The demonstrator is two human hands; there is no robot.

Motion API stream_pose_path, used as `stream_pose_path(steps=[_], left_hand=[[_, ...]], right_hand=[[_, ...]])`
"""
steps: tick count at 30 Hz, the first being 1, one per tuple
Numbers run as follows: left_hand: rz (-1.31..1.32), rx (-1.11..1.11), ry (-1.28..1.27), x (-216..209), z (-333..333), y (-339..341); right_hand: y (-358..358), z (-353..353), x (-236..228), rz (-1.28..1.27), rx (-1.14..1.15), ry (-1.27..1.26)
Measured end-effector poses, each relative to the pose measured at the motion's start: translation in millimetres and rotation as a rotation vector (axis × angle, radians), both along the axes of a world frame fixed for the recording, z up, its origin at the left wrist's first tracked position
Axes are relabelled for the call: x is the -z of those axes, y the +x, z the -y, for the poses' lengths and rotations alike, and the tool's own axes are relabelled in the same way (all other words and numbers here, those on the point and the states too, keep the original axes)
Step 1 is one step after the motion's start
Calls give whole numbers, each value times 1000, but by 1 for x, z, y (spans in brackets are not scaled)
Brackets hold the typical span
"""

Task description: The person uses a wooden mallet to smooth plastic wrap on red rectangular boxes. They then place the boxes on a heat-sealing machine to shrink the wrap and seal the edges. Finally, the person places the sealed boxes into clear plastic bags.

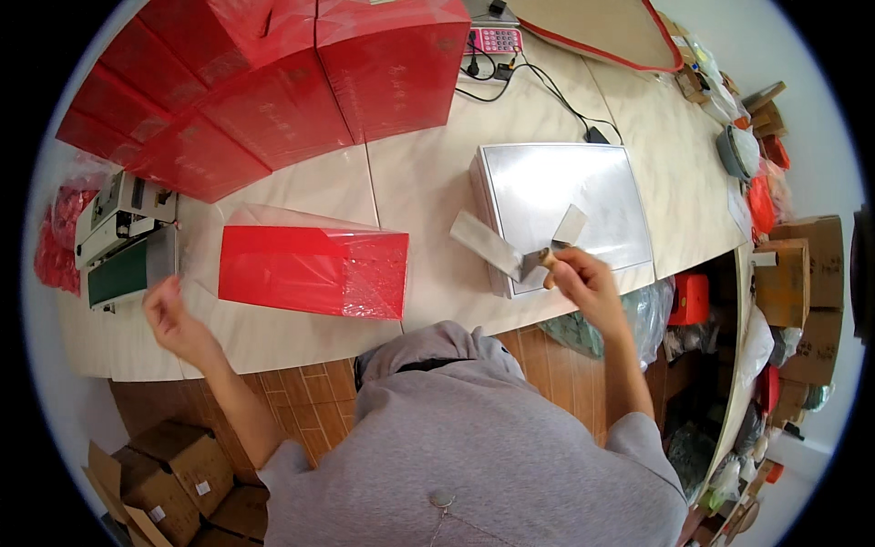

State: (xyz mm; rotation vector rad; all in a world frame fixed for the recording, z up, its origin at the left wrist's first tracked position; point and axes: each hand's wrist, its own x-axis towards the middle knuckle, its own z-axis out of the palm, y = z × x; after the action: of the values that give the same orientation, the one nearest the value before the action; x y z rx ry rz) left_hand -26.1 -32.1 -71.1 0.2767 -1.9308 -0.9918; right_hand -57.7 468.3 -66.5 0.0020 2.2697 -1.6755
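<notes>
My right hand (583, 281) is closed on the short wooden handle of a flat metal scraper (488, 244), held over the near side of a silver-topped rectangular box (556, 187). A second flat metal blade (571, 224) shows just above the fingers; whether it is a separate scraper I cannot tell. Toward the left, my left hand (180, 321) hovers by the table's near edge with its fingers curled together, slightly blurred. Anything in that pinch is too small to make out. Between my hands lies a red box (301, 269), loosely wrapped in clear film that reaches past its left end.
Red film-wrapped boxes (292, 109) are stacked at the far left. Beside my left hand stands a machine (123, 219) with a green bed. A pink-keyed device (495, 40) and black cables lie at the back. Cardboard boxes (187, 456) sit on the floor; cluttered shelves line the right.
</notes>
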Motion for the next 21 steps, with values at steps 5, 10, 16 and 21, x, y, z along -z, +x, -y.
stream_pose_path(steps=[5, 10, 16, 21], left_hand=[[91, -70, 278, 25, -6, 12], [169, 40, 319, 37, -15, 0], [184, 302, 547, 54, -7, -9], [242, 414, 878, 60, -13, -21]], right_hand=[[42, 45, 143, 324, 263, -295], [47, 126, 275, 260, 552, -216], [17, 177, 326, 266, 946, -228], [-6, 185, 344, 86, 1253, -112]])
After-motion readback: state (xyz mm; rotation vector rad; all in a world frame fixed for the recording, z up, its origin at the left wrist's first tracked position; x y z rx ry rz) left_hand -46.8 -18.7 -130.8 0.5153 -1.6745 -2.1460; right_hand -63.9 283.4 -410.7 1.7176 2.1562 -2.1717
